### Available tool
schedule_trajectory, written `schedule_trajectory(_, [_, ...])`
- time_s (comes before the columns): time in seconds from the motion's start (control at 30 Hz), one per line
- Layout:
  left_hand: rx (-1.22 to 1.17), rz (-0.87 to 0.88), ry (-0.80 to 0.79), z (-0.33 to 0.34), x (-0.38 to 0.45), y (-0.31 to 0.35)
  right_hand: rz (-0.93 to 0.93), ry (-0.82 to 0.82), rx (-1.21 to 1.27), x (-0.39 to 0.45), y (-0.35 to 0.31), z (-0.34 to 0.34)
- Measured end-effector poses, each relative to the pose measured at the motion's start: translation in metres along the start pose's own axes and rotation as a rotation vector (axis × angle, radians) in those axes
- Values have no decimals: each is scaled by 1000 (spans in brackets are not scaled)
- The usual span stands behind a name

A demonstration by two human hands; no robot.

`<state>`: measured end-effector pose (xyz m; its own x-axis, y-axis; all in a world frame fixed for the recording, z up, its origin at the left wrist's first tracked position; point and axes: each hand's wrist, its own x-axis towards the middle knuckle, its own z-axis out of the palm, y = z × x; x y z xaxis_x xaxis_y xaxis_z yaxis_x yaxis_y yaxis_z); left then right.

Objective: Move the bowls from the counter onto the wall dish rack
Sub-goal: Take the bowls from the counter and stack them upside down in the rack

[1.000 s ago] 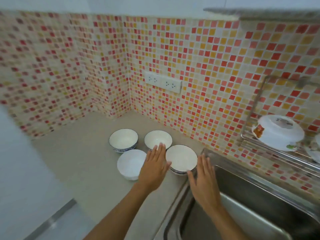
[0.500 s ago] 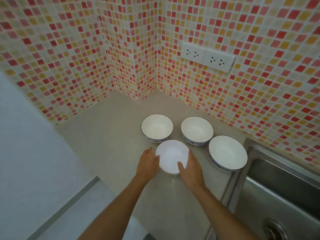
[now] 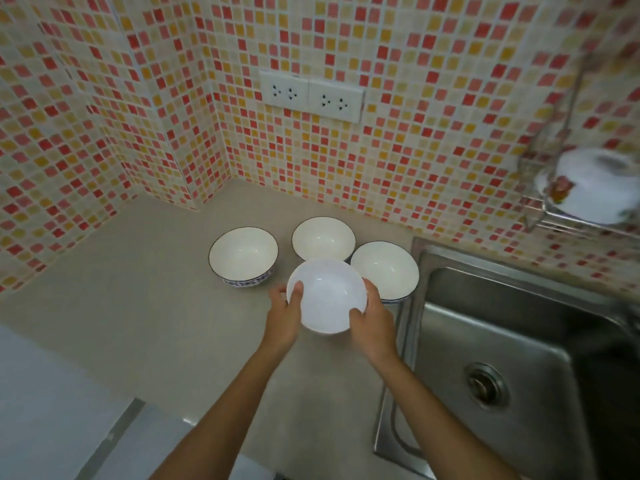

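Both hands, left hand point(image 3: 282, 318) and right hand point(image 3: 372, 323), clasp our plain white bowl point(image 3: 327, 296); three bowls wait beyond. Next, we carry it up-right to the dish rack point(image 3: 540, 202).

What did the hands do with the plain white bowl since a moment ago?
Both hands closed on the plain white bowl and raised it off the counter: the left hand grips its left rim, the right hand its right. The three blue-rimmed bowls stayed where they were by the sink.
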<state>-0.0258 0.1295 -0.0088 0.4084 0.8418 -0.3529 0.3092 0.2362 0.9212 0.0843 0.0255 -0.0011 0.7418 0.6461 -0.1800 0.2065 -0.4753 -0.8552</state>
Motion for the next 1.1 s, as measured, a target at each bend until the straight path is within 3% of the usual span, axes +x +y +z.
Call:
schedule_trajectory(0.27, [-315, 40, -295, 115, -43, 60, -36, 230, 74, -19, 21, -124])
schedule_trajectory(0.4, [-385, -30, -352, 170, -70, 70, -75, 302, 59, -35, 45, -182])
schedule_trajectory(0.6, [-409, 40, -395, 231, -105, 86, -141, 503, -43, -46, 70, -282])
schedule_trajectory(0.7, [-398, 89, -418, 251, -110, 90, -256, 616, -168, -46, 72, -337])
schedule_trajectory(0.83, [-351, 95, -334, 276, -115, 103, -302, 730, -392, -33, 78, -399])
schedule_trajectory(0.97, [-318, 186, -433, 298, -121, 132, -250, 706, -604, -12, 98, -438])
schedule_trajectory(1.1, [-216, 408, -462, 313, -145, 175, -337, 790, -700, 1, 116, -447])
